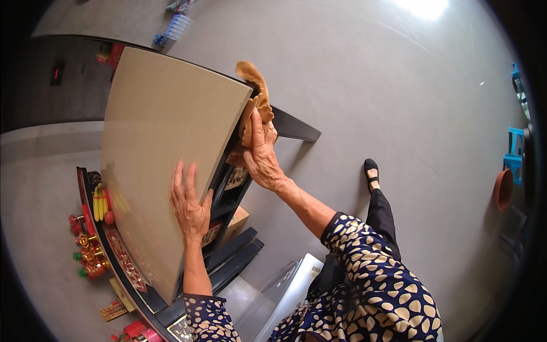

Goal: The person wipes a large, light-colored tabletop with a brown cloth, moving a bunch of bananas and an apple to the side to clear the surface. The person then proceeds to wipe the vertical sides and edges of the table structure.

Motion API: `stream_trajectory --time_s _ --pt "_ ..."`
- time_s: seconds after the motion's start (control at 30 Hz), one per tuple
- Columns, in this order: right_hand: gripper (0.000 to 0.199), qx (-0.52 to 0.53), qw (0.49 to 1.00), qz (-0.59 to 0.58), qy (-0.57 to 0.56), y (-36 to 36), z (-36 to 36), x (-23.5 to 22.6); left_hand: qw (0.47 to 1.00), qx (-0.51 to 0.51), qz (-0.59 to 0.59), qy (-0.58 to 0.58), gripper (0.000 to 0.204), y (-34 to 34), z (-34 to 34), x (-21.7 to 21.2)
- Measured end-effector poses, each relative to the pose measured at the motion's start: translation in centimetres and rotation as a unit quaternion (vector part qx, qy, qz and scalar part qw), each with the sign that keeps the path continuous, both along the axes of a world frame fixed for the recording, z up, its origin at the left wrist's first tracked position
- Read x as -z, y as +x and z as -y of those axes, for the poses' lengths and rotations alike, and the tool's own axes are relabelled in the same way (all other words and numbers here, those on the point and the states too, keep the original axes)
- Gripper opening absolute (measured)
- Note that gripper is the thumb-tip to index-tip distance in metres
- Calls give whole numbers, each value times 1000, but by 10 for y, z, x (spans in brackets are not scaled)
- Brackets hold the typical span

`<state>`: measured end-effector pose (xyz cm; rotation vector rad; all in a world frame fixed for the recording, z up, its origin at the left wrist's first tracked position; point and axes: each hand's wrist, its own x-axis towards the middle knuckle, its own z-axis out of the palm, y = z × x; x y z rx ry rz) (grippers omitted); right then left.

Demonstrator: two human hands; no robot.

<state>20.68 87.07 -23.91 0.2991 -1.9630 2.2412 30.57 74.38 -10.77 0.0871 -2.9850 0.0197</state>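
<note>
My left hand (192, 208) rests flat on the glossy beige top (165, 108) of a dark-framed cabinet or table, fingers stretched and slightly apart, near its right edge. Farther along that same edge, my right hand (263, 157) presses a crumpled brown cloth (259, 111) against the dark side just below the top. The cloth's far end sticks up past the corner. My right fingers lie over the cloth, partly hiding it.
A dark leg (299, 126) juts right from the furniture. Beneath sits a cardboard box (236, 222), and a white appliance (302, 279) stands nearby. Yellow banana ornaments (99, 202) and red-gold decorations (91, 253) are at left. A blue stool (514, 148) and terracotta pot (503, 188) stand far right.
</note>
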Motion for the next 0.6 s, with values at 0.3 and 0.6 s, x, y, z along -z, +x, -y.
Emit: stream_trajectory --time_s 0.3,0.6 --pt "86 -23 962 269 24 -39 -15 157 1000 9 17 -3 73 -3 1 2" --pt "58 -227 943 234 -60 -109 -81 124 995 -52 62 52 88 4 -2 -9"
